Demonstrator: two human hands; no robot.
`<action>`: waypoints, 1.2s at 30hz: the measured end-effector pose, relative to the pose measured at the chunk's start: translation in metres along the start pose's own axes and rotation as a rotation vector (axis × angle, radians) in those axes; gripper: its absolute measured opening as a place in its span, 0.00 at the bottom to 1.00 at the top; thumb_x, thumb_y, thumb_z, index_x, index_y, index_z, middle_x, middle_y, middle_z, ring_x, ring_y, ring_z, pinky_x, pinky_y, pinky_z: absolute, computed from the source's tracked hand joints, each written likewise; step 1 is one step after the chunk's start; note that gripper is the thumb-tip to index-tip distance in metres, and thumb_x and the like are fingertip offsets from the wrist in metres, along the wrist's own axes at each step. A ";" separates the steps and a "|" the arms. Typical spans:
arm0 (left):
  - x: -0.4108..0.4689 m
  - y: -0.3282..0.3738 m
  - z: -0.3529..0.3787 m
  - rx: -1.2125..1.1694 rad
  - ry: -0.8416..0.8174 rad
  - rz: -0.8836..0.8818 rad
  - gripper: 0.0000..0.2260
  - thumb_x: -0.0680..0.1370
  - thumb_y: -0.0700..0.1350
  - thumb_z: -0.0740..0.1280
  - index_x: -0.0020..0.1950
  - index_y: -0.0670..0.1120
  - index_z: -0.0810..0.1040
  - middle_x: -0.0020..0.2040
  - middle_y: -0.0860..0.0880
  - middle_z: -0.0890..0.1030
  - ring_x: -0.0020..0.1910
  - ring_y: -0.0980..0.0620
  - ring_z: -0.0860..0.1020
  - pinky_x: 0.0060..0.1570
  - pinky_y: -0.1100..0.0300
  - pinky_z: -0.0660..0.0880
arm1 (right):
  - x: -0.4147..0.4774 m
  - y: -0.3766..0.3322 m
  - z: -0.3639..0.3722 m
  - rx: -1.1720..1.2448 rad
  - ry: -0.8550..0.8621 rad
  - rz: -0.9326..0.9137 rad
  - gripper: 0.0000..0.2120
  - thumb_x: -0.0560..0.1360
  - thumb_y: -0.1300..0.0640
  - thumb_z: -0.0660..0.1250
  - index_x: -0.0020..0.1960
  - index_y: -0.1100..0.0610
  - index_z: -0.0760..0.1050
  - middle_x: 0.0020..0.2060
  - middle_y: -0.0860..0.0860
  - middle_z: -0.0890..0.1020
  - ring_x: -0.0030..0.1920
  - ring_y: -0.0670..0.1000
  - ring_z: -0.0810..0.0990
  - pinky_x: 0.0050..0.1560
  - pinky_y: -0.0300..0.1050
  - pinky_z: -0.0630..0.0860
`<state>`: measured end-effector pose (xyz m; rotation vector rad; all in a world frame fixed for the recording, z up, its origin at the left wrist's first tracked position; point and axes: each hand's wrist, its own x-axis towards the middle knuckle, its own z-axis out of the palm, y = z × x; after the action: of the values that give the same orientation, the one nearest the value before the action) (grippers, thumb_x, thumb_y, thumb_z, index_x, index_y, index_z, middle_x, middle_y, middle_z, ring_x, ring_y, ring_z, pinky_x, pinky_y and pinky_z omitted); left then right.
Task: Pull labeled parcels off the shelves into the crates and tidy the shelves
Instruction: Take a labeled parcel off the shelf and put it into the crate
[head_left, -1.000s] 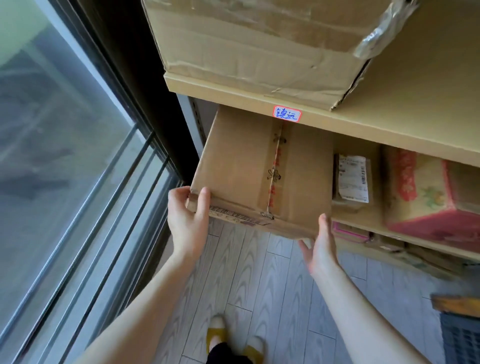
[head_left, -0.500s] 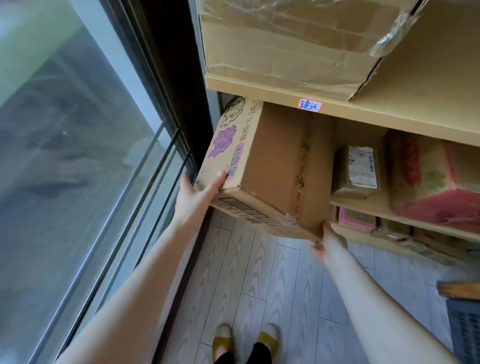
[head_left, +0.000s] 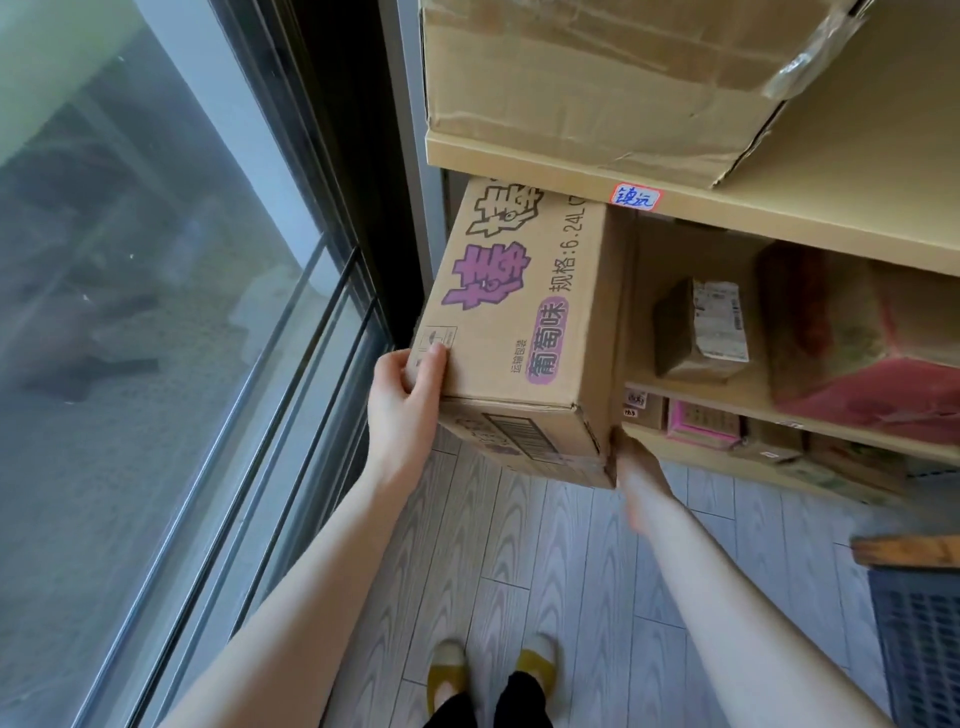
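Note:
A large cardboard box with purple lettering and a barcode sticks out from the left end of the middle shelf. My left hand grips its near left corner, thumb on the top face. My right hand is under the box's near right corner, its fingers hidden by the box. A small brown parcel with a white label stands on the same shelf to the right.
A big taped carton sits on the upper shelf, which carries a handwritten tag. A red-printed box is at the right. Small parcels lie on the lower shelf. A window railing runs along the left; a dark crate sits bottom right.
The box has turned so its printed purple side faces up. My left hand shifted to the near left corner and my right hand slid under the right corner.

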<state>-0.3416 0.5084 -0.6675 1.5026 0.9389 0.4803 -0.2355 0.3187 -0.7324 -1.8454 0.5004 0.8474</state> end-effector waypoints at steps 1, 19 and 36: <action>-0.001 0.001 0.002 -0.022 -0.054 0.017 0.11 0.75 0.57 0.63 0.49 0.51 0.77 0.45 0.56 0.81 0.43 0.61 0.77 0.40 0.74 0.72 | -0.003 -0.003 -0.001 0.070 -0.006 -0.052 0.19 0.76 0.41 0.56 0.56 0.52 0.75 0.47 0.46 0.81 0.45 0.42 0.76 0.57 0.49 0.69; -0.049 0.013 0.011 0.019 -0.111 0.130 0.15 0.77 0.50 0.64 0.63 0.49 0.76 0.53 0.57 0.81 0.53 0.62 0.78 0.52 0.68 0.76 | -0.063 -0.039 -0.033 0.256 -0.390 -0.307 0.29 0.64 0.31 0.62 0.59 0.45 0.76 0.56 0.48 0.82 0.59 0.50 0.79 0.59 0.53 0.73; -0.037 -0.037 0.055 0.225 -0.251 -0.159 0.16 0.77 0.50 0.64 0.62 0.45 0.74 0.59 0.50 0.79 0.57 0.54 0.76 0.57 0.57 0.73 | -0.053 -0.018 -0.107 0.438 -0.335 -0.263 0.19 0.69 0.43 0.65 0.58 0.48 0.78 0.55 0.52 0.82 0.55 0.51 0.82 0.42 0.41 0.80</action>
<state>-0.3316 0.4432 -0.7044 1.6296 0.9262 0.0691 -0.2239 0.2270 -0.6545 -1.3010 0.2016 0.7745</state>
